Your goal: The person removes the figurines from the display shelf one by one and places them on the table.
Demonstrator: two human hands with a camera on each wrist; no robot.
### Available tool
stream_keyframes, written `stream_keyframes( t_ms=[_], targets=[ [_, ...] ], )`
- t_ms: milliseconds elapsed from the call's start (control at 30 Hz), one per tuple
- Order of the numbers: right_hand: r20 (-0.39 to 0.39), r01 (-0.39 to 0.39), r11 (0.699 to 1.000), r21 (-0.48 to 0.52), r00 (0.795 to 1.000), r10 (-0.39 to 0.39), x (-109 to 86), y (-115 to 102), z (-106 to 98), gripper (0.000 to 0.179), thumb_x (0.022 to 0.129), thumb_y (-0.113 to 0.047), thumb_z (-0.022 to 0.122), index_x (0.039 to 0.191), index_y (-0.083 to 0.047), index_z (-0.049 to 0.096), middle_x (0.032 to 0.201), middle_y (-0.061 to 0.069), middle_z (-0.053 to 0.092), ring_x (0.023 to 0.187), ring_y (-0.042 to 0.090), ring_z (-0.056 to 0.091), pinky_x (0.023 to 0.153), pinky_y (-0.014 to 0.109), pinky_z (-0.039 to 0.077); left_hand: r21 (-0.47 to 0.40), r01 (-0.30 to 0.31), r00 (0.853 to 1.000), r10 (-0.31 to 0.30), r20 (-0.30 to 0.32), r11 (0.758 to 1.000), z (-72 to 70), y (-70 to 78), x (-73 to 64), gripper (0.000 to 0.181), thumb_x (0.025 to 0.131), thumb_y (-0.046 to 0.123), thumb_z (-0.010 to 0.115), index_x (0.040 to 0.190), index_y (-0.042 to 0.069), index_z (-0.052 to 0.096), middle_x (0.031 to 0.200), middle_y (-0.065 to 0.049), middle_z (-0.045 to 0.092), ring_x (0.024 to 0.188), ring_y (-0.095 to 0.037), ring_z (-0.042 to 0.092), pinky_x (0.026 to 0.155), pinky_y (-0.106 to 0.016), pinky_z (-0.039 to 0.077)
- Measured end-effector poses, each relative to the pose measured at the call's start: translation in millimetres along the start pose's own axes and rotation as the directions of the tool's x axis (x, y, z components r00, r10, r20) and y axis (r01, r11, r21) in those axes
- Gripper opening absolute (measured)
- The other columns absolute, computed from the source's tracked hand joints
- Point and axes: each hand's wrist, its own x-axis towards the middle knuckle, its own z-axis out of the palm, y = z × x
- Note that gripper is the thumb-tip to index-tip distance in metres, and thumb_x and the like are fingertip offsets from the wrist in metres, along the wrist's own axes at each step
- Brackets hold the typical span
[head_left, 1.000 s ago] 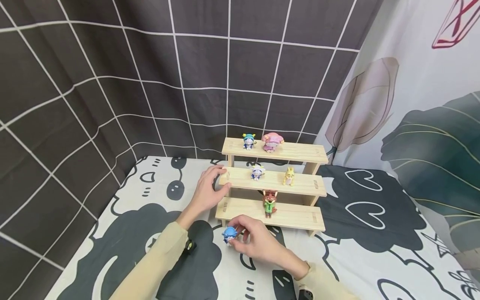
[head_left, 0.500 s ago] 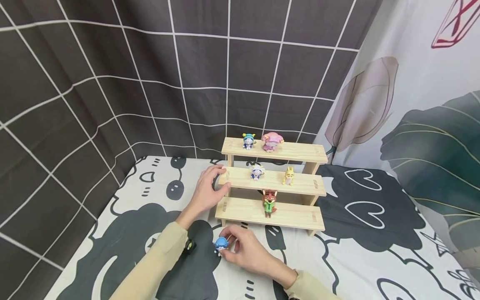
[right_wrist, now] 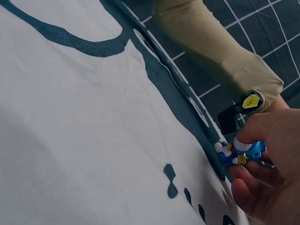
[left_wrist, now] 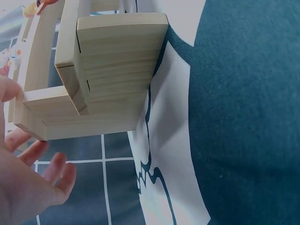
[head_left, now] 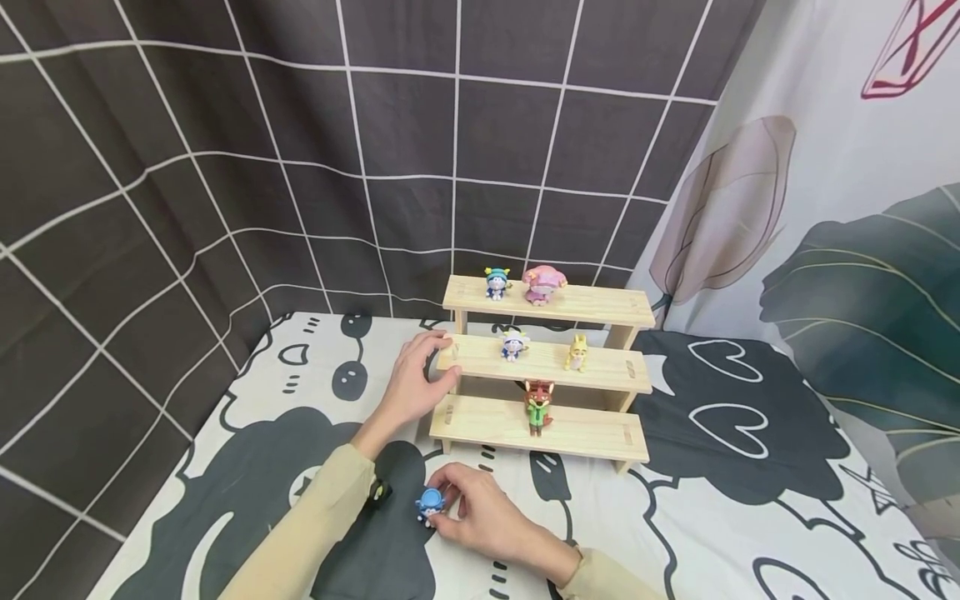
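A small blue-capped figurine is pinched between the thumb and fingers of my right hand, low over the patterned cloth in front of the shelf. In the right wrist view this figurine shows white and blue parts and a gold star. My left hand holds the left end of the middle board of a three-tier wooden display shelf, thumb at the front edge, fingers toward the back. The left wrist view shows that hand at the board's end, some fingertips beyond the wood.
The top tier bears a teal-hatted figurine and a pink one. On the middle tier stand a white-and-blue figurine and a yellow one. A fox figurine occupies the bottom tier. Dark grid curtain hangs behind.
My right hand has carried the blue figurine left and toward me, away from the bottom tier. The left hand and the shelf have stayed in place.
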Motion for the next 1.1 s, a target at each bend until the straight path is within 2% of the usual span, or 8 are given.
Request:
stream_keyframes(
  t_ms=[367,600,1100],
  targets=[
    [0.038,-0.014,1.0,0.01,0.999,0.014,1.8,-1.8,6.0,0.03,0.081,0.0,0.078,0.105,-0.007,0.061,0.091,-0.002,0.064,0.078,0.001,0.061,0.059,0.012,0.049,-0.001,0.003,1.0,-0.003,-0.001,1.0,-0.5,-0.3,0.0,0.043,0.087,0.015,0.072,0.125,-0.001,0.063,0.14,-0.015,0.054,0.127,-0.035,0.046,0.099,-0.05,0.044],
    [0.005,0.004,1.0,-0.01,1.0,-0.004,2.6,-1.3,9.5,0.03,0.08,0.0,0.079,0.103,-0.006,0.061,0.089,-0.002,0.064,0.076,0.0,0.061,0.057,0.01,0.047,0.001,0.01,1.0,-0.01,0.002,1.0,0.4,-0.5,0.0,0.042,0.087,0.016,0.072,0.125,-0.001,0.063,0.14,-0.015,0.054,0.127,-0.035,0.046,0.102,-0.05,0.042],
    [0.085,-0.08,0.995,-0.056,0.993,0.085,5.6,-3.4,10.0,0.026,0.082,-0.005,0.078,0.102,-0.011,0.062,0.089,-0.01,0.063,0.078,-0.005,0.058,0.061,0.011,0.046,-0.001,0.008,1.0,-0.008,0.003,1.0,1.0,-1.0,0.0,0.043,0.087,0.016,0.072,0.125,0.0,0.063,0.141,-0.015,0.054,0.127,-0.034,0.046,0.103,-0.051,0.041]
  ],
)
